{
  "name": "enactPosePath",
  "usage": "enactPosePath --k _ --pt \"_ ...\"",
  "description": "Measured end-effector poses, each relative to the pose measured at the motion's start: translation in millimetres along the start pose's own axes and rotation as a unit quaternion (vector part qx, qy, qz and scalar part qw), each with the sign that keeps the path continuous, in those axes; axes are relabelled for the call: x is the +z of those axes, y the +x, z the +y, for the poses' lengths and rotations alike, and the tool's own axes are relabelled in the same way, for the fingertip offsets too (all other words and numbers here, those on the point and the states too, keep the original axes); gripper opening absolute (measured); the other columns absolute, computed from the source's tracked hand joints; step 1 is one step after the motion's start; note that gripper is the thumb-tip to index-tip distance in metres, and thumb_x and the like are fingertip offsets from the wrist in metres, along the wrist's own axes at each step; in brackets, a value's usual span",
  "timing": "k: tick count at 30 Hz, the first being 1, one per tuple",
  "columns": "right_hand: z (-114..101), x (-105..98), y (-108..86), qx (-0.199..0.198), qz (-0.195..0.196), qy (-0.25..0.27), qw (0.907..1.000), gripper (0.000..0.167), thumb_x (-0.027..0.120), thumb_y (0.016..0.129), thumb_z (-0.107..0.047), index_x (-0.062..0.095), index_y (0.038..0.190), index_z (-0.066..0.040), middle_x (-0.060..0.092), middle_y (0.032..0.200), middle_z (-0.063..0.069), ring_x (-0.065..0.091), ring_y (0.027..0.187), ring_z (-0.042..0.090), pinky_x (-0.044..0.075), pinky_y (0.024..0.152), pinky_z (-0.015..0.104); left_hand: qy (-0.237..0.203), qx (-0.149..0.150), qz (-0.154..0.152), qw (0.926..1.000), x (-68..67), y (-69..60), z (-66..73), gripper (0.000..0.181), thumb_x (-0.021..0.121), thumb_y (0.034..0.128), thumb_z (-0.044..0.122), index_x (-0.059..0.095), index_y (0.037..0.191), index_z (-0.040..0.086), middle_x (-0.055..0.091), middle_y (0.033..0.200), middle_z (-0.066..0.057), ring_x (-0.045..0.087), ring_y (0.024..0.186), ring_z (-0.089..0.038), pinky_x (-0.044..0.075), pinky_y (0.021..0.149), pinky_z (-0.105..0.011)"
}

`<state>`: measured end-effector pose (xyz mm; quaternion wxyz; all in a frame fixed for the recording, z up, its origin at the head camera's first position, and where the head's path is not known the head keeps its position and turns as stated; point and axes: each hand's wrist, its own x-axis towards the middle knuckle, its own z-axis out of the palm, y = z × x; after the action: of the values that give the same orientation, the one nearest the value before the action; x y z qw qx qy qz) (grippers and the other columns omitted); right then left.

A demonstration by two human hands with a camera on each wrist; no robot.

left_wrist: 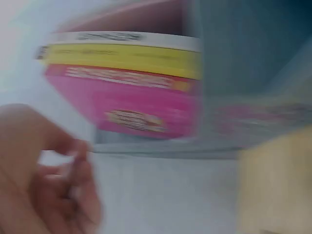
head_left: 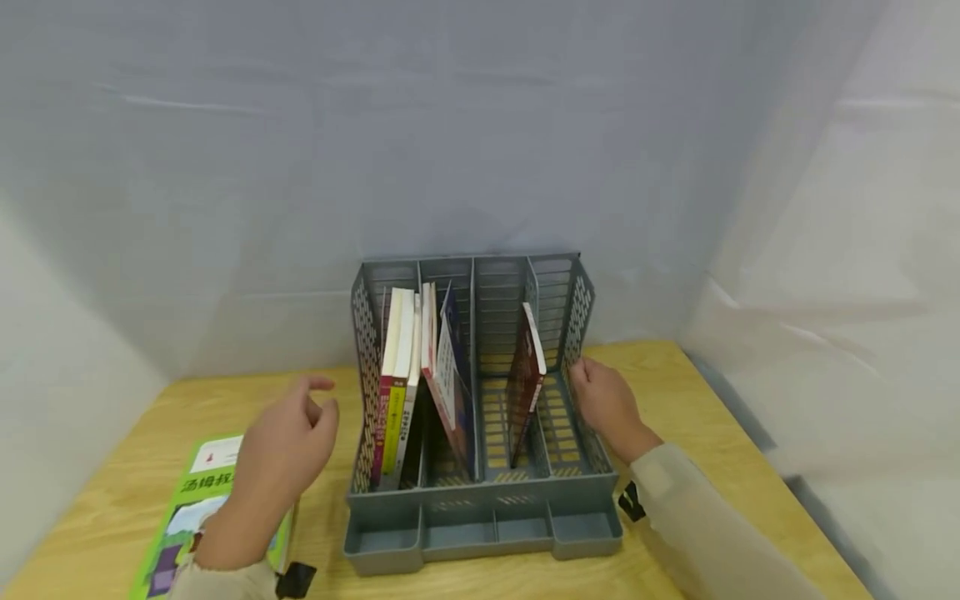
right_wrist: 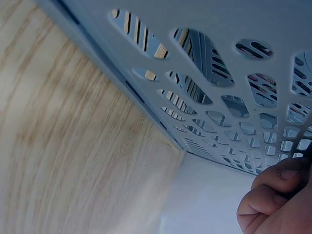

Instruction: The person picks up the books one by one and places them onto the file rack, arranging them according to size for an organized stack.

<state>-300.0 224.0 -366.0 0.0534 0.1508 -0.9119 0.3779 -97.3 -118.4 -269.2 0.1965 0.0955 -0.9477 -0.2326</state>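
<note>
A grey desktop rack [head_left: 483, 492] with upright compartments stands on the table. Its right side wall is gripped by the right hand [head_left: 611, 408], whose fingers curl at the perforated panel [right_wrist: 214, 63] in the right wrist view. My left hand [head_left: 288, 442] hovers left of the rack, loosely bent and holding nothing, with a gap between thumb and index finger. Pink, yellow and white spines [left_wrist: 122, 58] fill the leftmost compartment. Thinner books [head_left: 447, 383] lean in the second, and a dark red book [head_left: 527, 383] tilts in the third. The rightmost compartment holds no book.
A green book [head_left: 180, 517] lies flat at the table's left, partly hidden by the left forearm. Small open trays [head_left: 457, 535] run along the rack's front. Pale sheeting [head_left: 465, 125] hangs behind the table [head_left: 660, 367] and along both sides.
</note>
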Motion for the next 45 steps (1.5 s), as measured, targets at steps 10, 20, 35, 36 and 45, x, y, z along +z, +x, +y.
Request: enactPosePath --k 10,20,35,36,45 --pt "1.4 -4.0 2.0 -0.008 -0.004 -0.010 0.9999 0.042 0.024 0.112 -0.030 0.033 0.074 -0.015 0.040 0.061 0.005 0.028 0.055 0.020 0.028 0.060 0.034 0.062 -0.035 -0.204 0.9764 34.6 -15.0 -21.4 0.052 0.049 0.1090 0.030 0.047 0.152 0.001 0.062 0.069 0.001 0.052 0.053 -0.014 0.042 0.052 -0.035" --pt "0.4 2.2 2.2 -0.003 -0.001 -0.012 0.9999 0.042 0.027 0.112 -0.029 0.033 0.073 -0.014 0.034 0.063 0.004 0.025 0.057 0.019 0.028 0.060 0.034 0.065 -0.031 -0.160 0.9844 39.6 -26.4 -21.6 0.048 0.042 0.1093 0.024 0.050 0.153 0.006 0.041 0.052 0.001 0.034 0.045 -0.015 0.033 0.044 -0.032" --pt "-0.5 -0.8 1.8 0.009 0.005 -0.025 0.9996 0.046 0.026 0.113 -0.032 0.036 0.072 -0.014 0.038 0.062 0.004 0.027 0.056 0.019 0.029 0.060 0.035 0.050 -0.030 -0.186 0.9808 41.9 -22.7 -26.3 0.049 0.042 0.1105 0.027 0.046 0.156 0.008 0.044 0.054 0.000 0.038 0.046 -0.016 0.034 0.046 -0.034" --pt "-0.5 -0.8 1.6 0.010 0.002 -0.023 0.9997 0.046 0.025 0.113 -0.032 0.036 0.073 -0.014 0.038 0.061 0.004 0.027 0.055 0.019 0.029 0.060 0.035 0.049 -0.030 -0.186 0.9809 42.2 -22.6 -26.7 0.049 0.042 0.1105 0.027 0.046 0.155 0.008 0.044 0.054 0.000 0.038 0.046 -0.016 0.034 0.046 -0.034" --pt "0.1 0.9 0.5 0.014 0.004 -0.022 0.9997 0.044 0.025 0.111 -0.033 0.036 0.073 -0.014 0.039 0.063 0.005 0.028 0.055 0.020 0.029 0.058 0.035 0.034 -0.039 -0.188 0.9809 43.7 -23.5 -28.0 0.049 0.042 0.1109 0.028 0.045 0.157 0.009 0.044 0.055 -0.001 0.038 0.046 -0.016 0.035 0.047 -0.034"
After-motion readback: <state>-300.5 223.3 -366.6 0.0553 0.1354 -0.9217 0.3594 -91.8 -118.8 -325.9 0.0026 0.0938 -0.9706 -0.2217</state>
